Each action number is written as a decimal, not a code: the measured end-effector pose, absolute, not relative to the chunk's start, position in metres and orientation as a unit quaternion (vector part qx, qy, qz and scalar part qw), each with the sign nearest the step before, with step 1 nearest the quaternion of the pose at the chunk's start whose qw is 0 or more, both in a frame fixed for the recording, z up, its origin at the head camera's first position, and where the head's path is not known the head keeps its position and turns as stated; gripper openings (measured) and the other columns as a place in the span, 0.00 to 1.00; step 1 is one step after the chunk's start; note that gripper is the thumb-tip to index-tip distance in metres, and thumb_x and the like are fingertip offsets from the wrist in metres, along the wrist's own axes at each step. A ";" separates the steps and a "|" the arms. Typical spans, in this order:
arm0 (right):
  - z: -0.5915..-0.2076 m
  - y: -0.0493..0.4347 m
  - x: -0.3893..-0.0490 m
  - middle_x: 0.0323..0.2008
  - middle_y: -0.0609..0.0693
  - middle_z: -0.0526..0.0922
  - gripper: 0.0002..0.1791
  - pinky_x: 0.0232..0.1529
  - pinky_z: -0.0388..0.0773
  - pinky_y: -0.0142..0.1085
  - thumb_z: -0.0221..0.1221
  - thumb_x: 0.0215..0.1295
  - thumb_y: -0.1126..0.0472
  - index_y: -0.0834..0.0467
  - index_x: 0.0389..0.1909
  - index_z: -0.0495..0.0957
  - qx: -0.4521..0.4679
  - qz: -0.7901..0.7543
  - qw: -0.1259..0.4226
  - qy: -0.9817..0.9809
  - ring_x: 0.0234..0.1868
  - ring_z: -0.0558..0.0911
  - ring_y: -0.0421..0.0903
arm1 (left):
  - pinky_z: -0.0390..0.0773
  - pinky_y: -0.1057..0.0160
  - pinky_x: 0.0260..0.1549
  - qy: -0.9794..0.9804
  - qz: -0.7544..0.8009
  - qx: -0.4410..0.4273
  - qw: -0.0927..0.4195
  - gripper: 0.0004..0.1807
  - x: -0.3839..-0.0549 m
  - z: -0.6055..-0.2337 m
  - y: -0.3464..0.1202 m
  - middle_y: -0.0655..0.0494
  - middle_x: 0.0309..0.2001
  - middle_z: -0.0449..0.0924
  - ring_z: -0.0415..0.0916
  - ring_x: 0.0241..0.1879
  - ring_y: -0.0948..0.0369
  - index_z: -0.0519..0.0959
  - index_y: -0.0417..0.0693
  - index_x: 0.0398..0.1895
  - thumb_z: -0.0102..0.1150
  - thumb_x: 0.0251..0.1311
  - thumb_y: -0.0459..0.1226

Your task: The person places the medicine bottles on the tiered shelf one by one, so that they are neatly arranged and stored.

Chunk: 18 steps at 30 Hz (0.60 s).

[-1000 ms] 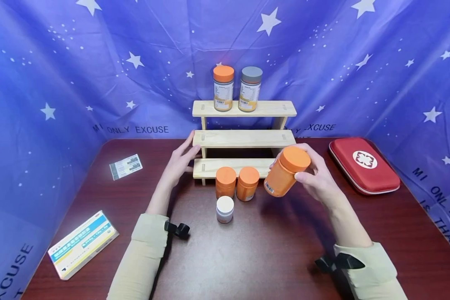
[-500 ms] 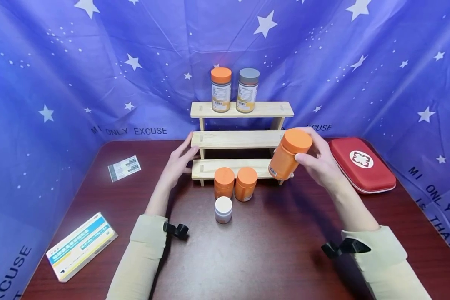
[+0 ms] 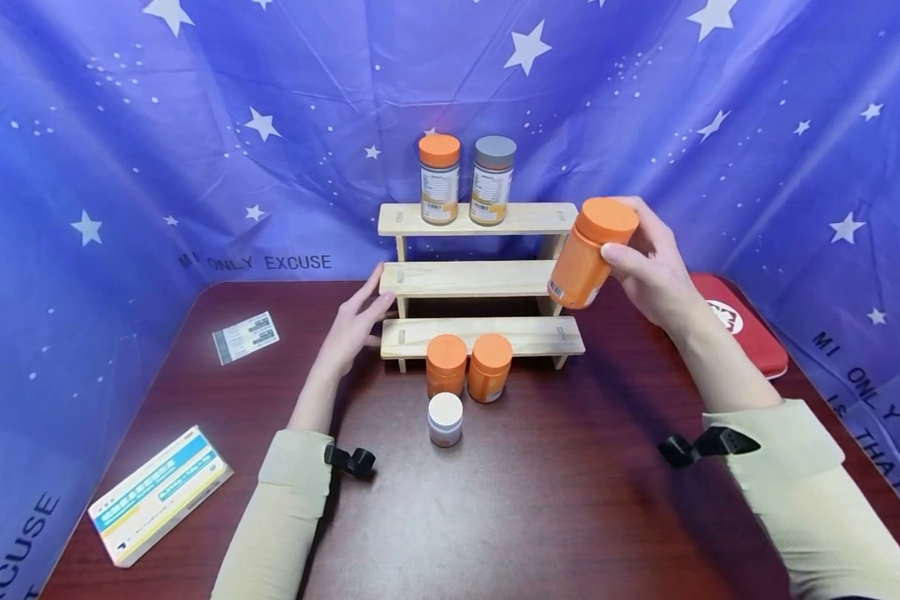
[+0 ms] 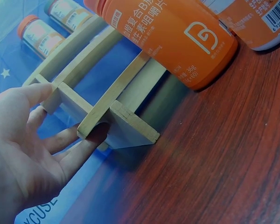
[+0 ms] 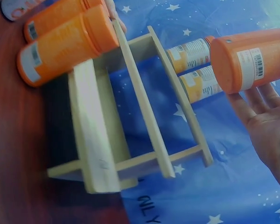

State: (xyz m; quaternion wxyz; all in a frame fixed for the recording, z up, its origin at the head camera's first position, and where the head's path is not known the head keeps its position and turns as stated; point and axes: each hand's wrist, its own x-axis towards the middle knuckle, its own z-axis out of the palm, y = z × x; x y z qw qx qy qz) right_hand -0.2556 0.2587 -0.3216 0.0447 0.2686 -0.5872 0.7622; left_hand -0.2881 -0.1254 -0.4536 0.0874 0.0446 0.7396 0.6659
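My right hand grips an orange pill bottle by its upper part, thumb near the orange lid. The bottle is held tilted in the air, overlapping the right end of a three-tier wooden shelf in the head view. Against the shelf's left end rests my left hand, its fingers spread along the side and the tier edges. Two orange-lidded pill bottles, a left one and a right one, stand before the bottom tier. A small white-capped bottle is in front of them.
On the top tier stand an orange-lidded jar and a grey-lidded jar. A red first-aid case lies at right, partly behind my right arm. At left are a blister pack and a medicine box. A starry blue curtain stands behind.
My right hand has raised the orange pill bottle from near the bottom tier, up and slightly rightward to about top-tier height. My left hand has stayed at the shelf's left end.
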 end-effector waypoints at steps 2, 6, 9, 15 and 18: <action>-0.315 0.259 -0.261 0.49 0.50 0.82 0.21 0.48 0.85 0.32 0.54 0.65 0.74 0.57 0.57 0.77 0.265 0.759 0.048 -0.592 0.48 0.81 0.43 | 0.86 0.40 0.52 0.739 0.666 0.045 0.088 0.33 -0.287 -0.454 -0.126 0.54 0.83 0.51 0.71 0.71 0.41 0.54 0.86 0.78 0.53 0.75 0.55; -0.302 0.258 -0.270 0.48 0.51 0.82 0.20 0.46 0.86 0.33 0.56 0.64 0.72 0.57 0.56 0.77 0.251 0.753 0.055 -0.606 0.47 0.82 0.44 | 0.86 0.40 0.51 0.739 0.666 0.047 0.090 0.34 -0.287 -0.453 -0.125 0.54 0.83 0.51 0.71 0.71 0.41 0.53 0.84 0.79 0.53 0.75 0.55; -0.293 0.258 -0.276 0.49 0.53 0.82 0.20 0.47 0.87 0.34 0.58 0.64 0.71 0.58 0.56 0.77 0.246 0.752 0.057 -0.609 0.47 0.82 0.46 | 0.87 0.41 0.50 0.741 0.663 0.048 0.090 0.35 -0.288 -0.453 -0.125 0.54 0.84 0.50 0.70 0.72 0.41 0.52 0.83 0.80 0.53 0.75 0.55; -0.277 0.253 -0.292 0.49 0.58 0.81 0.20 0.40 0.89 0.35 0.60 0.64 0.69 0.59 0.57 0.77 0.248 0.740 0.073 -0.621 0.46 0.83 0.49 | 0.87 0.42 0.49 0.738 0.668 0.044 0.091 0.34 -0.289 -0.453 -0.126 0.55 0.84 0.49 0.71 0.71 0.41 0.54 0.85 0.79 0.54 0.74 0.55; -0.269 0.249 -0.300 0.49 0.59 0.81 0.19 0.37 0.89 0.35 0.60 0.65 0.68 0.59 0.56 0.77 0.253 0.733 0.073 -0.627 0.44 0.84 0.49 | 0.87 0.42 0.50 0.736 0.669 0.041 0.092 0.33 -0.290 -0.454 -0.126 0.55 0.84 0.48 0.70 0.72 0.41 0.54 0.86 0.78 0.54 0.74 0.56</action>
